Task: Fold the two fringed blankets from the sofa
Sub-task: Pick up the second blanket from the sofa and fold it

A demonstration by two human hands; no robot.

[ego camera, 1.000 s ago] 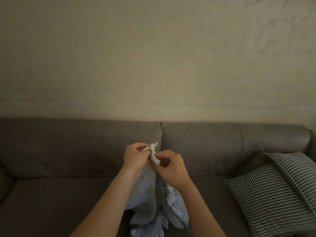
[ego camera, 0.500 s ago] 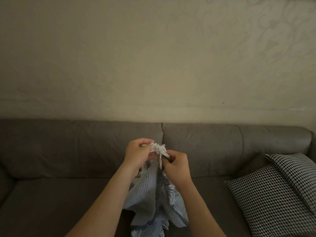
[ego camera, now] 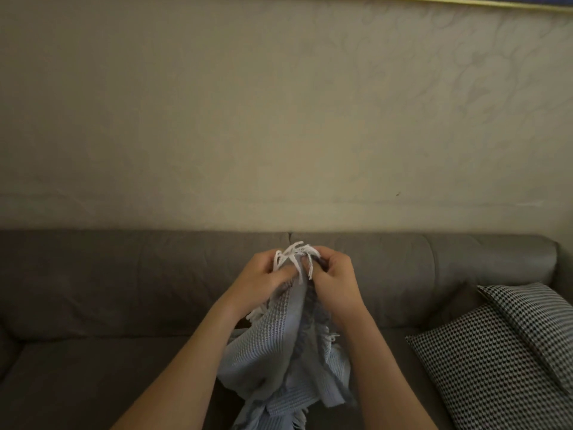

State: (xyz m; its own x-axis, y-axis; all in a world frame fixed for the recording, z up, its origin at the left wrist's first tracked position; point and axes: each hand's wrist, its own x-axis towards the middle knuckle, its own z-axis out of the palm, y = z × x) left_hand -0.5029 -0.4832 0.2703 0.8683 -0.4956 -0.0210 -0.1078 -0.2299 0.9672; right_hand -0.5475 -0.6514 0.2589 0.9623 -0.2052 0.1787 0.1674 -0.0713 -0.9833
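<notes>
A light blue waffle-knit blanket [ego camera: 279, 352] with white fringe hangs bunched in front of me, above the grey sofa seat. My left hand [ego camera: 260, 280] grips its fringed top edge, and my right hand [ego camera: 336, 279] grips the same edge right beside it. White tassels [ego camera: 296, 254] stick up between the two hands. The blanket's lower part drops out of the bottom of the view. I see only this one blanket.
The grey sofa [ego camera: 124, 290] spans the whole width against a beige wall. Two black-and-white houndstooth cushions [ego camera: 502, 355] lean at its right end.
Both hands have gathered more of the fringed edge together, so a bigger tuft of tassels now stands between them. The hands stay close together in front of the sofa back.
</notes>
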